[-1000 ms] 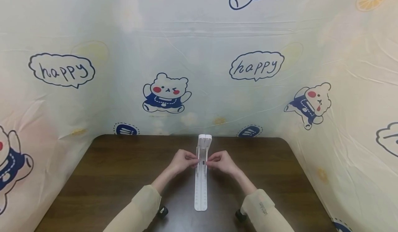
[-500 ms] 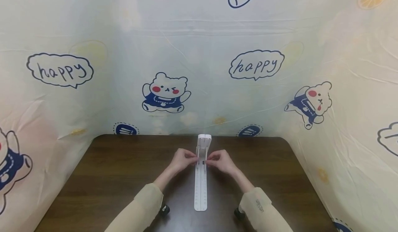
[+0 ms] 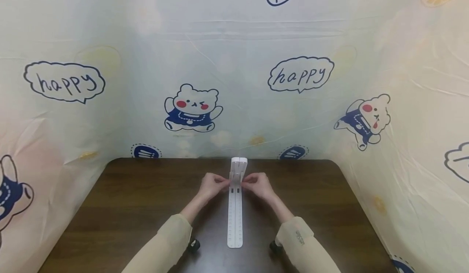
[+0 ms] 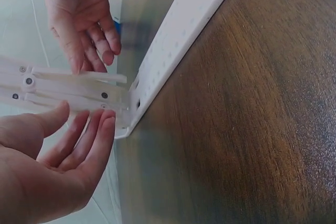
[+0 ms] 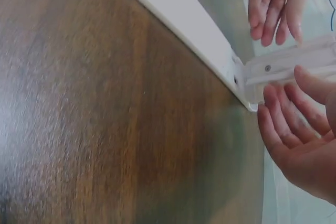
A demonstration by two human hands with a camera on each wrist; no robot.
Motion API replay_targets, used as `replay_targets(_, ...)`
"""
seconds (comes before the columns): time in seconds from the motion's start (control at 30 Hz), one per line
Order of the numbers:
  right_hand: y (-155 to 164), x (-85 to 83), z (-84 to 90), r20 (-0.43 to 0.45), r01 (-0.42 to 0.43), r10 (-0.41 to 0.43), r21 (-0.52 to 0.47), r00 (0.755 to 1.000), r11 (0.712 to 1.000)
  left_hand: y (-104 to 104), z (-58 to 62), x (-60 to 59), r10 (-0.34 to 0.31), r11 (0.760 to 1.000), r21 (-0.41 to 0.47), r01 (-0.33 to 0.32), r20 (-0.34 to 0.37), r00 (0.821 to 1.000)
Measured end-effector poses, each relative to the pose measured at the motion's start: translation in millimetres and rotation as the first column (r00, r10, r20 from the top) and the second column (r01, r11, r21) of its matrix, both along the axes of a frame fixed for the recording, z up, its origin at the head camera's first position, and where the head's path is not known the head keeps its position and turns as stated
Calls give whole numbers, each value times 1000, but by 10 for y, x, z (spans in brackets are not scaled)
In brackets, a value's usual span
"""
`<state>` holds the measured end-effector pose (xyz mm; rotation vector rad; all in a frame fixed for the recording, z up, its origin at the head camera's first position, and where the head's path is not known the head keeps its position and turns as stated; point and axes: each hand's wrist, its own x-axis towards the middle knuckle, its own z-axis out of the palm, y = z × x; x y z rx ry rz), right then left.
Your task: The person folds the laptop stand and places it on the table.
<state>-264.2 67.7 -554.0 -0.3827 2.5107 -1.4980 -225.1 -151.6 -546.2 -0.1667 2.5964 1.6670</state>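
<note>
A white folding stand (image 3: 235, 220) stands at the middle of the table, its long flat strip lying toward me and its other section (image 3: 239, 164) rising at the far end. Screws and slim side arms (image 4: 100, 76) show on the raised section in the left wrist view. My left hand (image 3: 211, 186) pinches the stand's left side between thumb and fingers. From the opposite side, my right hand (image 3: 259, 186) pinches the right edge. Two dark slots (image 3: 232, 191) show in the flat strip just below the hands.
The brown wooden table (image 3: 146, 208) reaches back to a printed cloth (image 3: 242, 81) that hangs behind and along both sides. Dark camera mounts (image 3: 194, 245) sit under both sleeves.
Both hands have moved slightly up and away from me along the stand. The side arms have swung up off the flat strip toward the raised section, and both slots now show.
</note>
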Motion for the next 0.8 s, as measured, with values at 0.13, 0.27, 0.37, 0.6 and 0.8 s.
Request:
replay_targets(0.13,-2,-4,9,43,56,-55,-27,998,998,0,-22,-16,-28,999,28,28,16,999)
replay_targets(0.27,-3,-2,28,46,50,-49,-30,998,998,-3,-30,-6,-69,995,80,65,49,996)
replay_targets(0.37,-12,9,23,43,45,-45,-18,998,999,2,-30,12,-122,984,135,113,66,990)
replay_targets(0.6,-39,42,-28,63,62,-61,-17,996,998,25,-6,45,-193,966,189,175,79,978)
replay_targets(0.8,-60,61,-50,23,62,-63,11,998,998,9,8,60,-175,971,179,157,86,981)
